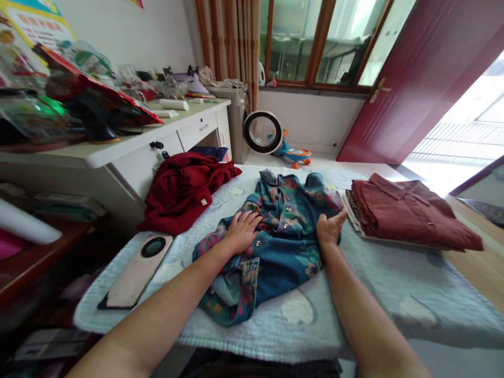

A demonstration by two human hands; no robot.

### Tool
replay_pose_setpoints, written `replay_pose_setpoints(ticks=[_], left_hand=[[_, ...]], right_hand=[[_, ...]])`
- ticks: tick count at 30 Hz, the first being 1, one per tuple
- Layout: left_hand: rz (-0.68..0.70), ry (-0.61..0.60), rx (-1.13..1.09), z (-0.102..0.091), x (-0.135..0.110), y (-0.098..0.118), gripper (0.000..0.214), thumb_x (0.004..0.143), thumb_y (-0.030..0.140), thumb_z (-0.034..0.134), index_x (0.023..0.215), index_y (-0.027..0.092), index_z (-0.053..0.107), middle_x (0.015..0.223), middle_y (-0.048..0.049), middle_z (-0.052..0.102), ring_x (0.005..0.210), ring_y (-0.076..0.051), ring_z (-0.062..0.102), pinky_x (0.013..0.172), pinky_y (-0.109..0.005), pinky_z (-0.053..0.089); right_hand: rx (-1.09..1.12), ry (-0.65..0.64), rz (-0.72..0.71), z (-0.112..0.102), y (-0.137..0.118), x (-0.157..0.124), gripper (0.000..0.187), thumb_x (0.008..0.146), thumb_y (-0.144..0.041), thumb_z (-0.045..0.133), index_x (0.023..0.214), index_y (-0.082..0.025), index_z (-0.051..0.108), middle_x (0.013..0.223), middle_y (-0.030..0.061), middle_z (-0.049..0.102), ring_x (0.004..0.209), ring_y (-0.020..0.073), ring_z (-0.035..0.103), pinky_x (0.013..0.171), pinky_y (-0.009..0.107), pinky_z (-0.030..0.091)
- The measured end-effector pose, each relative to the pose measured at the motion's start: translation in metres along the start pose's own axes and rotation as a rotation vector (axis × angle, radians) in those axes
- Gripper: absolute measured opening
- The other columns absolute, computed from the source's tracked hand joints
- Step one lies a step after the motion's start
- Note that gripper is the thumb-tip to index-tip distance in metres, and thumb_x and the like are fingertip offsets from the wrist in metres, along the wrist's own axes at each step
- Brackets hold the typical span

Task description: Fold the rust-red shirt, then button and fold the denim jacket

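Note:
A blue denim jacket (287, 262) with a floral print and a row of metal buttons lies rumpled in front of me, its collar end towards me. My left hand (241, 232) rests flat on its left side, fingers stretched out beside the buttons. At the jacket's right edge, my right hand (331, 228) grips a fold of the cloth, thumb on top and the other fingers partly hidden. Under the jacket spreads a pale blue quilted cover (291, 333) with light heart shapes.
A crumpled dark red garment (185, 191) lies at the back left, with a phone (136, 273) nearer me. Folded clothes, a rust-brown shirt (409, 212) on top, are stacked at right. Beyond stand a cluttered white desk (173, 139) and a washing machine (236, 123) with its door open.

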State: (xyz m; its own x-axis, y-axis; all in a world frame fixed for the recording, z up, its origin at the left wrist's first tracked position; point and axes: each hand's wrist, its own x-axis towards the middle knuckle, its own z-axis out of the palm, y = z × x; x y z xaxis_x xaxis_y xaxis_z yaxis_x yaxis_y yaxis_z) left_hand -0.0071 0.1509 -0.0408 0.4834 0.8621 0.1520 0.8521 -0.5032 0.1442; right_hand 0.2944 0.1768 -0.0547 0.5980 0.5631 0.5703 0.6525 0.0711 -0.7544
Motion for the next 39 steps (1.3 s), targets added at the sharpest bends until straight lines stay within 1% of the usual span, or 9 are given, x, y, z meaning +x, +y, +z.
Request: replay_pose_setpoints(ticks=[10,16,18,20,24,27,32,36,39], left_hand=[[0.01,0.045,0.003,0.002,-0.004,0.0,0.048,0.097,0.037,0.041,0.142,0.022,0.046,0.151,-0.0071,0.045,0.141,-0.027,0.034,0.118,-0.052,0.019],[0.013,0.044,0.0,0.006,-0.003,-0.003,0.048,0.097,0.038,0.04,0.143,0.024,0.045,0.151,-0.0064,0.044,0.142,-0.026,0.033,0.118,-0.052,0.018],[0.007,0.028,-0.01,0.005,-0.003,-0.002,0.049,0.098,0.039,0.039,0.143,0.024,0.044,0.151,-0.0071,0.044,0.142,-0.027,0.031,0.118,-0.053,0.017],[0.001,0.001,-0.025,0.002,-0.003,-0.001,0.049,0.098,0.04,0.039,0.144,0.024,0.043,0.152,-0.0074,0.042,0.143,-0.027,0.03,0.118,-0.054,0.016],[-0.015,-0.092,-0.082,-0.01,-0.001,-0.001,0.051,0.096,0.037,0.042,0.145,0.024,0.04,0.155,-0.0074,0.038,0.145,-0.027,0.027,0.119,-0.054,0.014],[-0.014,-0.159,-0.18,-0.024,-0.004,-0.006,0.059,0.089,0.028,0.049,0.147,0.021,0.037,0.155,-0.0097,0.038,0.144,-0.027,0.029,0.119,-0.053,0.017],[0.018,-0.002,-0.38,-0.054,-0.033,-0.015,0.052,0.081,0.022,0.055,0.132,0.017,0.051,0.136,-0.0108,0.054,0.128,-0.023,0.049,0.111,-0.038,0.037],[0.019,0.047,-0.55,-0.075,-0.057,-0.015,0.025,0.083,0.034,0.058,0.102,0.019,0.065,0.112,-0.0066,0.063,0.107,-0.022,0.059,0.1,-0.036,0.046],[0.021,-0.016,-0.74,-0.079,-0.067,-0.012,0.028,0.089,0.043,0.053,0.1,0.02,0.066,0.108,-0.005,0.066,0.103,-0.021,0.061,0.097,-0.035,0.047]], right_hand=[[-0.038,-0.202,0.032,-0.014,-0.002,-0.005,0.078,0.067,-0.02,0.05,0.14,-0.009,0.027,0.136,0.0207,0.043,0.129,0.0332,0.041,0.11,0.054,0.034],[-0.185,-0.327,-0.297,-0.066,-0.044,-0.048,0.068,0.075,-0.027,0.057,0.138,-0.012,0.037,0.143,0.0202,0.038,0.136,0.036,0.031,0.112,0.058,0.027],[-0.12,-0.484,-0.437,-0.086,-0.065,-0.066,0.043,0.082,-0.028,0.056,0.123,-0.018,0.051,0.131,0.0153,0.048,0.127,0.0313,0.043,0.108,0.052,0.035],[-0.056,-0.827,-0.553,-0.1,-0.081,-0.081,0.024,0.088,-0.031,0.054,0.109,-0.022,0.058,0.117,0.0109,0.057,0.112,0.0259,0.053,0.1,0.044,0.043],[-0.115,-1.138,-0.624,-0.109,-0.091,-0.099,0.05,0.078,-0.042,0.071,0.121,-0.02,0.058,0.125,0.0123,0.055,0.115,0.0293,0.051,0.099,0.047,0.042],[-0.151,-1.165,-0.642,-0.104,-0.085,-0.103,0.054,0.076,-0.034,0.073,0.126,-0.019,0.057,0.128,0.0129,0.054,0.118,0.029,0.049,0.101,0.047,0.04],[-0.099,-1.159,-0.635,-0.096,-0.084,-0.097,0.013,0.088,-0.024,0.06,0.097,-0.021,0.068,0.107,0.0081,0.064,0.099,0.0227,0.057,0.088,0.038,0.045],[0.061,-1.166,-0.505,-0.095,-0.093,-0.08,0.021,0.095,-0.029,0.048,0.091,-0.021,0.067,0.09,0.0045,0.065,0.084,0.018,0.06,0.078,0.031,0.047],[0.104,-1.045,-0.358,-0.093,-0.094,-0.066,0.023,0.094,-0.035,0.048,0.091,-0.021,0.067,0.084,0.0025,0.067,0.077,0.0177,0.061,0.073,0.029,0.046]])
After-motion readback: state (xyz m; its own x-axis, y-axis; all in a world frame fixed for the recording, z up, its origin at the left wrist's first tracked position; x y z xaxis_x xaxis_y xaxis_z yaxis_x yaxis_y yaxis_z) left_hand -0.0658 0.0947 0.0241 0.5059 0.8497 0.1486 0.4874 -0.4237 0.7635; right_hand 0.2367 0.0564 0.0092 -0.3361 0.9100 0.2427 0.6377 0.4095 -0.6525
